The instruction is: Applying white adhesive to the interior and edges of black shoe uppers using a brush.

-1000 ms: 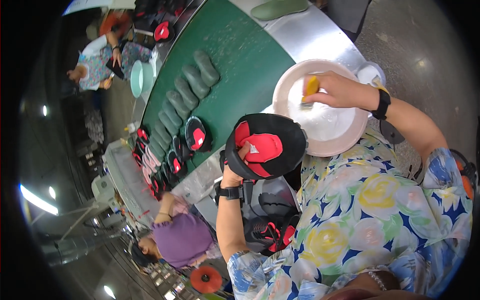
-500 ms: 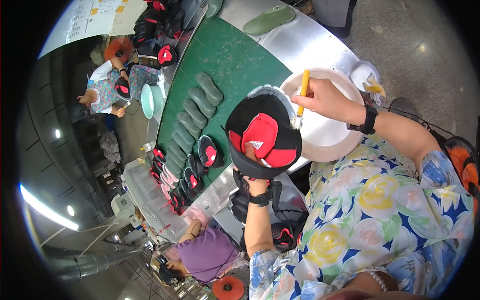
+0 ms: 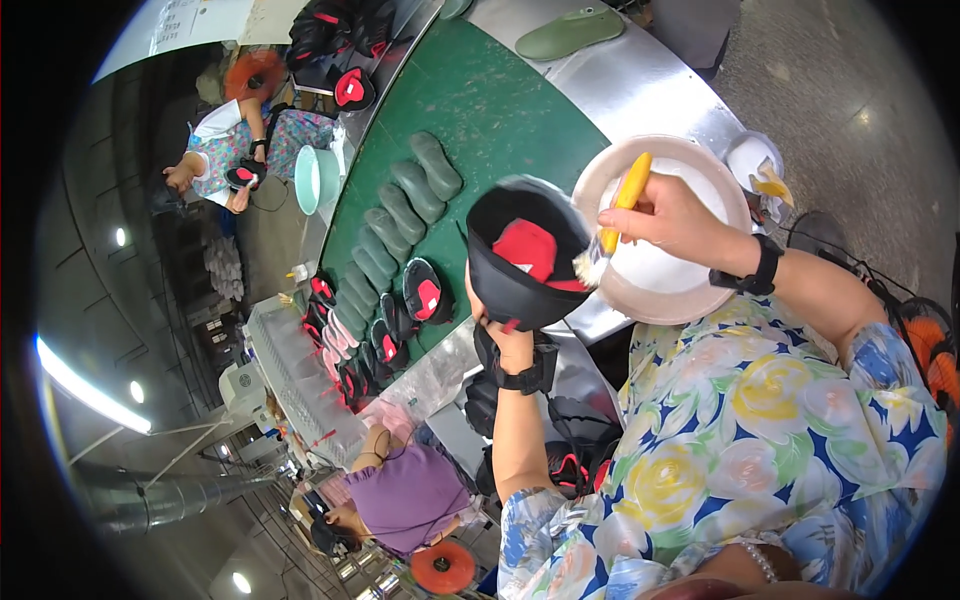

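Note:
My left hand (image 3: 508, 335) grips a black shoe upper (image 3: 535, 295) with a red lining from below, its fingers partly hidden behind it. The upper is tilted with its opening toward me, and its far edge looks pale, as if coated. In my right hand (image 3: 685, 215) is a yellow-handled paintbrush (image 3: 628, 195). The pale bristles touch or nearly touch the right edge of the upper. Under the right hand stands a round basin (image 3: 655, 306) of white liquid.
Grey-green soles (image 3: 402, 212) lie in a row on the green-topped table (image 3: 490, 110), with black and red uppers (image 3: 427, 290) beside them. A green sole (image 3: 570, 35) rests on the metal edge. Co-workers (image 3: 410, 495) sit at the left and lower left, one near a turquoise basin (image 3: 316, 180).
The upper has been turned in my left hand, so its lining shows less. The brush has moved slightly down along its edge. The whole view has shifted a little.

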`<state>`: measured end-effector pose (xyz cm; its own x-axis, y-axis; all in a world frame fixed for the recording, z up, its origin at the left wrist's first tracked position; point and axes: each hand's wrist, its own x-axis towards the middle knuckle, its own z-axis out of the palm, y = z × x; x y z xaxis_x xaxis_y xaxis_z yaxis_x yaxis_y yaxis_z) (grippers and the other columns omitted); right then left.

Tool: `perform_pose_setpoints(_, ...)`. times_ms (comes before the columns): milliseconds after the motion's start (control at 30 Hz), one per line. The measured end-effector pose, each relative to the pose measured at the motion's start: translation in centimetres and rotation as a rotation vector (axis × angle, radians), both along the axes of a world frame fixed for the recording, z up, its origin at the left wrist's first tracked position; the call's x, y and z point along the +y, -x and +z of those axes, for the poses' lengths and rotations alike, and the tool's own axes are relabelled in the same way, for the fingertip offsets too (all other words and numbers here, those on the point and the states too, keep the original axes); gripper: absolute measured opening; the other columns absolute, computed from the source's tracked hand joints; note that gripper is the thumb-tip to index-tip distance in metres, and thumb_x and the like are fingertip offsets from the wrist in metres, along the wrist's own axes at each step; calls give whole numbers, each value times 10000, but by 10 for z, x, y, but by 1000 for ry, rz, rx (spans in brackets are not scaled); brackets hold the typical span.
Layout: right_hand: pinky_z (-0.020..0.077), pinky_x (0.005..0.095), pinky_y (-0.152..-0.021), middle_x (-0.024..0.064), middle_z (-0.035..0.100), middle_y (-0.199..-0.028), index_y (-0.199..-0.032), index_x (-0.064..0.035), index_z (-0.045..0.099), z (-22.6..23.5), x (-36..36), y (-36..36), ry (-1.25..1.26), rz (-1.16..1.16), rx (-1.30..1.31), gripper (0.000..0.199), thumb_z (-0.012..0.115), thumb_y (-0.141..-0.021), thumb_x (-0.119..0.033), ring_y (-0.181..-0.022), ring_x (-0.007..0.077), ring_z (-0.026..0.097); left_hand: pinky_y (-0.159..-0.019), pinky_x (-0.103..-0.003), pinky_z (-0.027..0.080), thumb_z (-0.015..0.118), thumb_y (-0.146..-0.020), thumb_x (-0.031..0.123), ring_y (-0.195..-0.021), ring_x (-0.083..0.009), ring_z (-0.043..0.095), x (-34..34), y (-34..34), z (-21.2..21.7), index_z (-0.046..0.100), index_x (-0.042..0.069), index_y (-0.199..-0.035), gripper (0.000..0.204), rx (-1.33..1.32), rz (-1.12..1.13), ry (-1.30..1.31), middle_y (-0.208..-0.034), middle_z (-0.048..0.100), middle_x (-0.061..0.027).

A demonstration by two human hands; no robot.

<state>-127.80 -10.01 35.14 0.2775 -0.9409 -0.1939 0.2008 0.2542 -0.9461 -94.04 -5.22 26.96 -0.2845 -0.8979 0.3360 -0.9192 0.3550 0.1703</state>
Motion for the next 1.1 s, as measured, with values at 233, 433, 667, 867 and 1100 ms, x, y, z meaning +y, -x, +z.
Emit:
perform_pose_setpoints(233,508,302,-697,79,676,-908,-972,-48,619,-1,-23,11,731,102,176,157,687,-880,-155,-837,221,665,-1024,-420,477,598,-907,88,-1080,-254,633,0,61,14,539,22,-1281,384,1788,277,-1362,-1225,619,-142)
perform_pose_setpoints(433,520,372,-731,80,634,-889,-938,-33,586,-3,-33,-22,1191,268,102,174,643,-897,-192,-865,274,640,-817,-309,556,689,-791,-95,-925,-204,662,-4,117,59,595,22,-1059,307,1112,214,-1190,-989,664,-89)
perform_pose_setpoints(667,491,435,-667,163,604,-771,-918,-6,524,-20,-53,12,821,379,416,247,645,-877,-218,-745,365,619,-765,-290,548,695,-799,-77,-862,-181,660,1,104,37,586,37,-958,224,1422,252,-1045,-917,661,-68)
perform_pose_setpoints(867,465,412,-612,174,591,-735,-889,-13,516,-2,-61,38,604,579,609,254,669,-859,-214,-682,353,616,-736,-275,544,696,-817,-50,-832,-148,656,1,77,11,551,68,-828,187,1569,314,-887,-897,663,-50)
perform_pose_setpoints(1100,471,440,-648,187,597,-769,-897,-1,522,-10,-72,22,821,311,491,232,628,-878,-206,-716,379,605,-830,-294,538,697,-857,42,-903,-157,655,-25,96,49,649,48,-1049,198,1627,329,-1027,-981,674,-36)
